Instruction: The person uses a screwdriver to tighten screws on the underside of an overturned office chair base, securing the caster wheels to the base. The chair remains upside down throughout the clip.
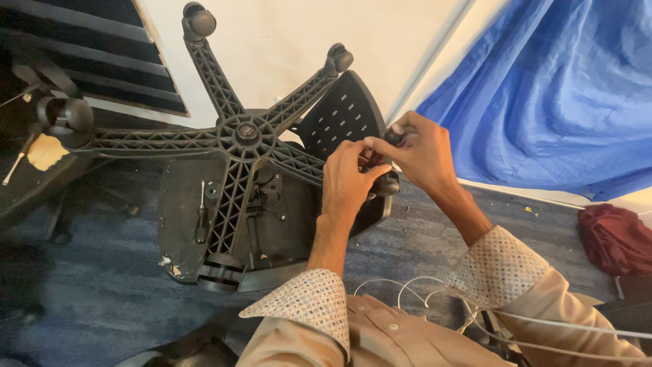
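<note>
Right fingers: right hand (422,151) curls tight around a dark caster (395,136), gripping it.
Left fingers: left hand (348,178) pinches the leg tip beside it, steadying.
Chair base (246,132): upturned, so its legs are reachable.
Screwdriver (202,216): lies below the hub, on the seat underside.

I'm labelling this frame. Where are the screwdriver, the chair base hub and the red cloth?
screwdriver (202,216), head view, on its dark handle.
chair base hub (247,131), head view, centre of the hub.
red cloth (617,239), head view, middle of the bundle.
</note>
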